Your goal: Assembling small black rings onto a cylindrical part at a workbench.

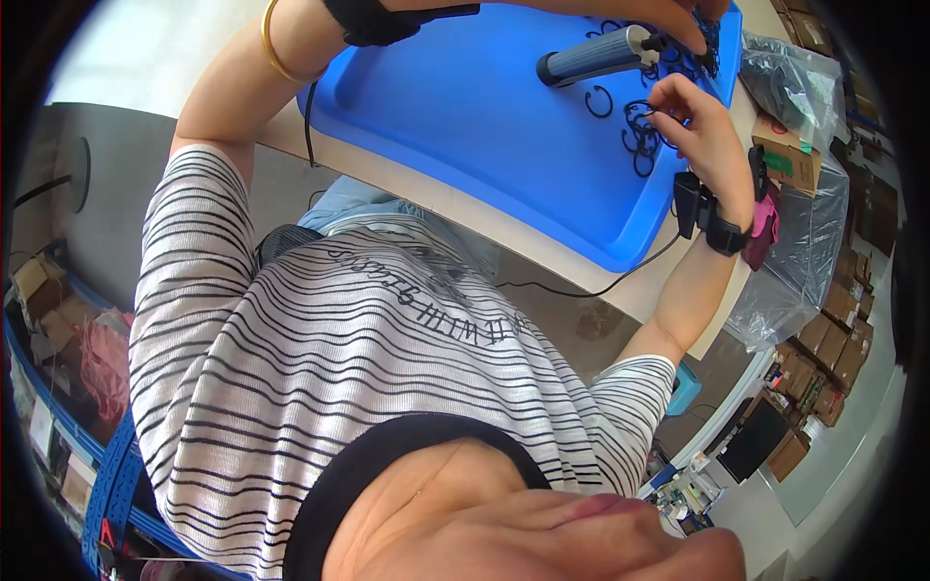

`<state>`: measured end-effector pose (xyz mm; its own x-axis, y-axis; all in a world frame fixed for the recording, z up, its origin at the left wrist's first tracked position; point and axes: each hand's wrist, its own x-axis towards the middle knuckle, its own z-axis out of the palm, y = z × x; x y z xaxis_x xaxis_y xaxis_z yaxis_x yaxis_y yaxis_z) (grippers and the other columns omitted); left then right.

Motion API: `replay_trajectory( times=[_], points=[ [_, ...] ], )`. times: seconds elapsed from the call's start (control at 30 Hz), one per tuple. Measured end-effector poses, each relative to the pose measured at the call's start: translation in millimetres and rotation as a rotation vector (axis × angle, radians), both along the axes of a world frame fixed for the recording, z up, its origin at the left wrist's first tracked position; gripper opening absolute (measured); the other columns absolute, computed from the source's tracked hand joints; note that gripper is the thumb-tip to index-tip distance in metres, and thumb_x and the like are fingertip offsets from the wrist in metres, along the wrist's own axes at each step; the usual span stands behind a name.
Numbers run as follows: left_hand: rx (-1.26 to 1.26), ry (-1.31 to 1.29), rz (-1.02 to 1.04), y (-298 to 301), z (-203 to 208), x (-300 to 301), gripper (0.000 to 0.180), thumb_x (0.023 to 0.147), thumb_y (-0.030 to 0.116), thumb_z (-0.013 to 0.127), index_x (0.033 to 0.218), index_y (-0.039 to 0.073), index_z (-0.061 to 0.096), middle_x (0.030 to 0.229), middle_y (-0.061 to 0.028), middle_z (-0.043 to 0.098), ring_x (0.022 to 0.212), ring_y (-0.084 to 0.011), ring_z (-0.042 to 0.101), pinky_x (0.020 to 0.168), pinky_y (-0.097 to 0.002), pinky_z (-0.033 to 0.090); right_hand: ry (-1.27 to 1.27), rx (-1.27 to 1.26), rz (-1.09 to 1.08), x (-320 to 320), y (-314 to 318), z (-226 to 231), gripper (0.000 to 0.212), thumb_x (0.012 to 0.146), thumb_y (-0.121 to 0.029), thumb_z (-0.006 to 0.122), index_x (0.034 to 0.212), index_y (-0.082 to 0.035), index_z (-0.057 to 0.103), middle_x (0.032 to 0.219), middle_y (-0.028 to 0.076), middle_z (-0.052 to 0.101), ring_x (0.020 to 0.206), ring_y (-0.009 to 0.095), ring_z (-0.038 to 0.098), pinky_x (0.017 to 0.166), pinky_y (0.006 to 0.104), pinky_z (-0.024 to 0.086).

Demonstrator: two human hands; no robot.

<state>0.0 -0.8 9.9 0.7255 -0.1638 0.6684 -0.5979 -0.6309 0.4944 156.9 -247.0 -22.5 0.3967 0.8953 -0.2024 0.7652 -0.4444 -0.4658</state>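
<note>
My left hand (690,23) reaches across from the left and is cut by the top edge. Its visible fingers point down at a dense pile of small black parts (711,48); whether they grip any is hidden. Nearer to me, my right hand (699,134) has thumb and forefinger pinched on a black C-shaped ring at the edge of a cluster of such rings (639,145). One loose C-shaped ring (599,101) lies left of this cluster. Between it and my left hand is a grey-blue cylinder (599,58) with a black end cap and a silver end with a black stub.
Everything lies in a blue tray (465,145) on a pale table (581,276). A black cable (591,290) hangs along the table's near edge. Beyond the right side are clear plastic sheeting (794,87), a cardboard box (790,160) and stacked cartons (838,339). Blue shelving (107,484) stands at lower left.
</note>
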Motion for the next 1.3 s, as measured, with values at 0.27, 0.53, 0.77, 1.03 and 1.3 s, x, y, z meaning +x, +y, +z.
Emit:
replay_trajectory(
  times=[0.27,0.53,0.77,1.03,1.3],
  points=[
    [-0.043,0.148,-0.105,-15,14,-28,0.018,0.092,0.006,0.069,0.105,-0.007,0.07,0.08,-0.0168,0.072,0.07,-0.0255,0.071,0.066,-0.0341,0.056,0.451,0.25,-0.16,-36,-25,58,0.022,0.088,0.007,0.071,0.106,0.0,0.063,0.096,0.002,0.064,0.089,0.008,0.062,0.078,0.021,0.048],
    [-0.335,0.885,-0.359,-27,33,-22,0.019,0.098,0.005,0.066,0.113,-0.006,0.059,0.081,-0.0115,0.072,0.069,-0.0154,0.068,0.063,-0.0281,0.054,0.356,0.601,0.235,-52,-21,53,0.026,0.081,0.015,0.069,0.104,0.003,0.065,0.102,0.01,0.066,0.093,0.016,0.065,0.083,0.0267,0.054],
    [-0.437,0.847,-0.38,-24,16,-14,0.017,0.096,0.0,0.065,0.11,-0.006,0.057,0.083,-0.0097,0.071,0.069,-0.0132,0.066,0.064,-0.0266,0.054,0.345,0.577,0.058,-59,-21,51,0.036,0.082,0.012,0.073,0.115,0.001,0.062,0.103,0.006,0.068,0.094,0.013,0.068,0.086,0.0278,0.056],
    [-0.527,0.647,-0.462,-12,13,-16,0.017,0.095,0.0,0.067,0.11,-0.006,0.059,0.083,-0.0089,0.071,0.067,-0.0119,0.066,0.06,-0.0247,0.054,0.35,0.502,-0.037,-56,-26,51,0.037,0.083,0.008,0.076,0.116,-0.001,0.06,0.099,0.002,0.067,0.088,0.009,0.065,0.082,0.025,0.053],
    [-0.368,0.471,-0.308,-21,13,-28,0.018,0.096,0.003,0.068,0.11,-0.005,0.062,0.082,-0.0088,0.071,0.067,-0.0117,0.067,0.061,-0.025,0.055,0.449,0.512,-0.108,-52,-32,55,0.02,0.092,-0.002,0.076,0.108,-0.002,0.066,0.093,-0.001,0.067,0.073,0.002,0.057,0.061,0.0171,0.041]
  ],
)
